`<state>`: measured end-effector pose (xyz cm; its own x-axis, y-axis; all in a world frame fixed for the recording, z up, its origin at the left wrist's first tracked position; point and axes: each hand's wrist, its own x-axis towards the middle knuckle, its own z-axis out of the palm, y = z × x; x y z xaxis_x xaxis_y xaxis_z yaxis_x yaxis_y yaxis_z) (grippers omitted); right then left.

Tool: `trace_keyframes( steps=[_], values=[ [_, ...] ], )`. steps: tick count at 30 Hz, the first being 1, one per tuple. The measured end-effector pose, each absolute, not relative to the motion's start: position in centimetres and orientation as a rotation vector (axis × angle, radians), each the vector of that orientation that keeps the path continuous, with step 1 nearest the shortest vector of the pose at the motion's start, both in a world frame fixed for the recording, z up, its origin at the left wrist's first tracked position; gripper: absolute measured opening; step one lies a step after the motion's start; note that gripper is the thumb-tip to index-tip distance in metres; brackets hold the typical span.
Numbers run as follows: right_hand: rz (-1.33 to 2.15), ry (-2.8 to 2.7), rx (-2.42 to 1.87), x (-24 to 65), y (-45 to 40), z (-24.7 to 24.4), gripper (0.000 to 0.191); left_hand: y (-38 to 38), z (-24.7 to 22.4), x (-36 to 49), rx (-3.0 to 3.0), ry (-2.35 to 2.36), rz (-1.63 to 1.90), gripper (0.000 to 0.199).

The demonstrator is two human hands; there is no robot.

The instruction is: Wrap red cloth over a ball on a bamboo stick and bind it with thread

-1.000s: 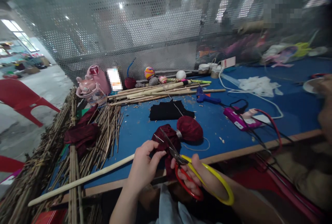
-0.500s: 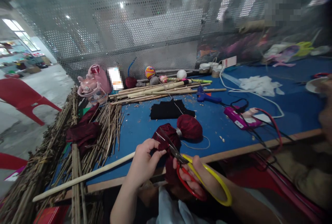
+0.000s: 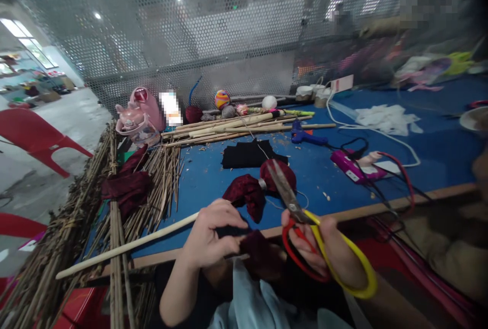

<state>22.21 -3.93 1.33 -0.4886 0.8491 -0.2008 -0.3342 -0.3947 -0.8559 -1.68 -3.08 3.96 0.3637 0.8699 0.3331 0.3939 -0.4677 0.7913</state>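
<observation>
My left hand (image 3: 213,235) is at the table's front edge, thumb and fingers pinching a dark red cloth piece (image 3: 261,250) that hangs over my lap. My right hand (image 3: 316,247) is closed in the handles of scissors (image 3: 287,191) with one red and one yellow loop. Their blades look nearly closed and point up and away, over a dark red wrapped bundle (image 3: 280,174). Left of its silvery tie, more dark red cloth (image 3: 246,191) lies on the blue table. A pale stick (image 3: 129,247) extends leftward from beside my left hand.
Behind lie a black cloth (image 3: 247,155), a blue glue gun (image 3: 305,134) and a row of sticks (image 3: 229,128). A purple power strip (image 3: 353,166) with cables is at the right. Bundled twigs (image 3: 68,217) and dark red fabric (image 3: 127,184) are at the left.
The scissors have moved right, off the cloth, and their blades have come together. A cloth piece now hangs separately below my left hand, apart from the cloth on the table.
</observation>
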Motion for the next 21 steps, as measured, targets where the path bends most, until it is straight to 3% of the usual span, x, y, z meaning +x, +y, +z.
trace_keyframes(
  steps=[3,6,9,14,19,21],
  values=[
    [1.885,-0.98,-0.884,23.3,-3.9,2.0,0.069,-3.0,3.5,-1.7,2.062,1.673,1.196,0.038],
    [1.839,-0.994,-0.933,23.6,-4.1,2.3,0.067,-2.7,3.0,-1.5,2.193,2.035,0.8,0.028],
    [1.793,-1.021,-0.935,23.5,-4.5,2.2,0.065,-2.6,2.7,-1.6,2.285,2.026,0.577,0.021],
    [1.785,-1.079,-0.92,23.3,-4.9,2.6,0.068,-2.4,2.3,-1.8,2.257,2.218,0.858,0.028],
    [1.783,-1.161,-0.922,22.7,-4.7,2.8,0.062,-2.3,2.3,-1.7,2.331,2.097,0.791,0.04],
    [1.775,-1.191,-0.927,22.5,-4.4,2.5,0.062,-2.4,2.3,-1.9,2.347,2.02,0.81,0.035]
  ],
)
